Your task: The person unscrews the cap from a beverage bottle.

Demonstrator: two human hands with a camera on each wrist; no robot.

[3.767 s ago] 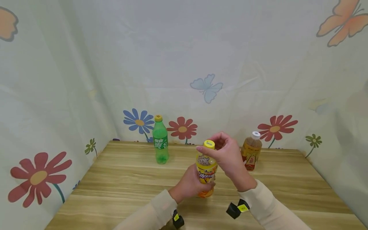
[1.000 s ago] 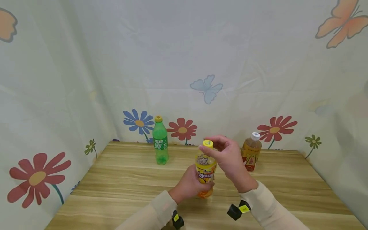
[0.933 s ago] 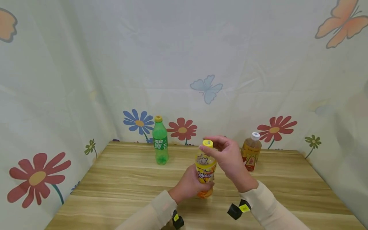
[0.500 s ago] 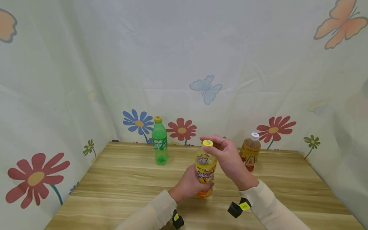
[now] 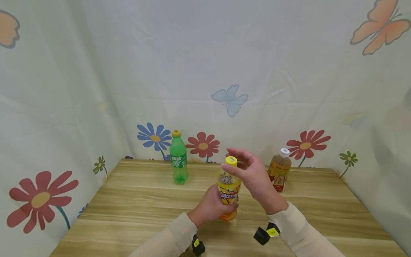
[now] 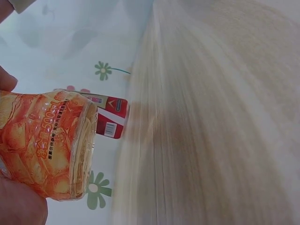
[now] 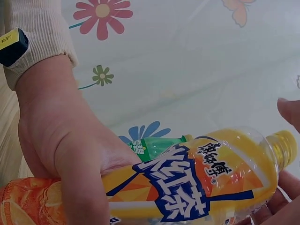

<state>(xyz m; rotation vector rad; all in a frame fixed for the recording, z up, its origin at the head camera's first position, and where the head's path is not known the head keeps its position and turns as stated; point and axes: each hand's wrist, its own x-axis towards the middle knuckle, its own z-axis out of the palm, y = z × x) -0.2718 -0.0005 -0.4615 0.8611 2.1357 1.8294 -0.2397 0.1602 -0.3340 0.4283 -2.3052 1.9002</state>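
My left hand (image 5: 210, 206) grips the lower body of an iced tea bottle (image 5: 229, 189) with a yellow and orange label. It stands nearly upright, its base close over the wooden table (image 5: 144, 207). A yellow cap (image 5: 231, 161) sits on the bottle's neck. Around that cap my right hand (image 5: 255, 175) is spread, thumb in front and fingers behind. In the right wrist view a gap shows between the thumb (image 7: 289, 112) and the cap, while other fingers lie below the neck. The left wrist view shows the bottle's orange lower end (image 6: 42, 145).
A green soda bottle (image 5: 178, 160) with a yellow cap stands at the back left. Behind my right hand, at the back right, is a brown drink bottle (image 5: 280, 169) with a white cap. Flower-printed cloth (image 5: 160, 71) hangs around the table's back and sides.
The right hand's thumb and fingers have spread away from the cap, where half a second ago they were closer round it. The left hand still holds the bottle in about the same place.
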